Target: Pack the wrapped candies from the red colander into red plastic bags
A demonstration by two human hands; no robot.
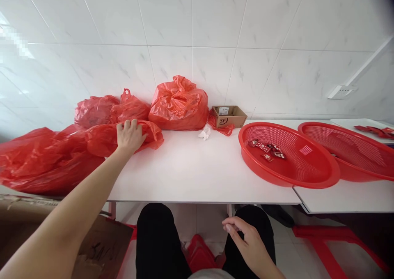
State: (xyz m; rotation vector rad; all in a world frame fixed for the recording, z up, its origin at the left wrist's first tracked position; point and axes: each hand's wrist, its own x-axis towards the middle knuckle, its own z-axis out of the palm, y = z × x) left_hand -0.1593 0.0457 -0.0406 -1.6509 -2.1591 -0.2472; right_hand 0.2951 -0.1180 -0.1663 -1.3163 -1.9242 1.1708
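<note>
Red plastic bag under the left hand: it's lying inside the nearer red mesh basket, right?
No. The head view shows the left hand on the red plastic bag lying on the white table, not inside the red mesh basket, which sits further right.

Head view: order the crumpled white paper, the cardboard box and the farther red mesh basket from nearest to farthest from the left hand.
From the left hand, nearest first:
1. The crumpled white paper, on the table, right of the hand.
2. The cardboard box, further right, by the wall.
3. The farther red mesh basket, at far right.
</note>
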